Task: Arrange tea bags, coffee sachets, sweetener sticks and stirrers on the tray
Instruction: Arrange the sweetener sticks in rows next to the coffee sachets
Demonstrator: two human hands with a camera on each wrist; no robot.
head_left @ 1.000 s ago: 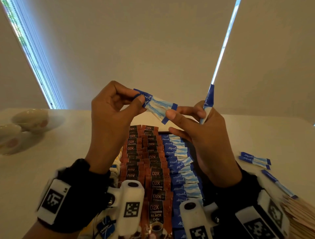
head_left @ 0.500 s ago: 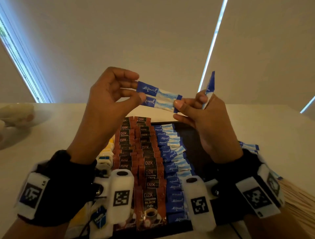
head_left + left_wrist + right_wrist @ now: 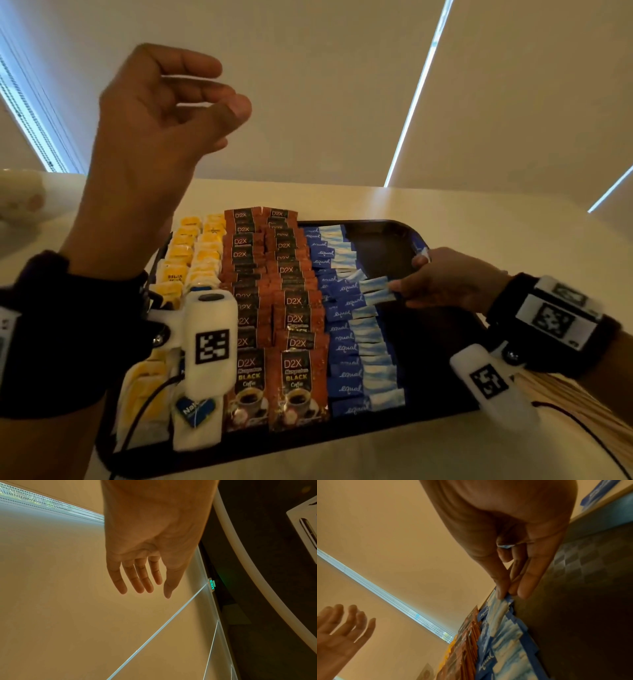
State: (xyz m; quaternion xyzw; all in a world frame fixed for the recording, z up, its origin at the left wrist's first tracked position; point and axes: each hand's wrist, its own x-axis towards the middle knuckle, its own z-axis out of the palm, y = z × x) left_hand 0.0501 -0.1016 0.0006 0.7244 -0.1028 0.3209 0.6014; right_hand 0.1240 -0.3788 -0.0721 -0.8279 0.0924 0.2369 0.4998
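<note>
A dark tray (image 3: 394,226) holds columns of yellow tea bags (image 3: 185,248), brown coffee sachets (image 3: 294,303) and blue sweetener sticks (image 3: 344,346). My right hand (image 3: 399,291) is low over the tray's right side and pinches the ends of two sweetener sticks (image 3: 376,289) lying on the blue column. A third stick (image 3: 422,251) pokes out between its fingers. In the right wrist view the thumb and fingers (image 3: 500,593) pinch a stick's end (image 3: 499,609). My left hand (image 3: 191,99) is raised above the tray, fingers relaxed and empty (image 3: 142,581).
Wooden stirrers (image 3: 579,401) lie on the table to the right of the tray, partly behind my right wrist. Pale cups (image 3: 20,198) stand at the far left. The tray's right strip (image 3: 428,359) is bare dark surface.
Both hands held two sticks between them in the air. The left hand has let go and stayed up. The right hand has dropped to the tray's blue column with the sticks.
</note>
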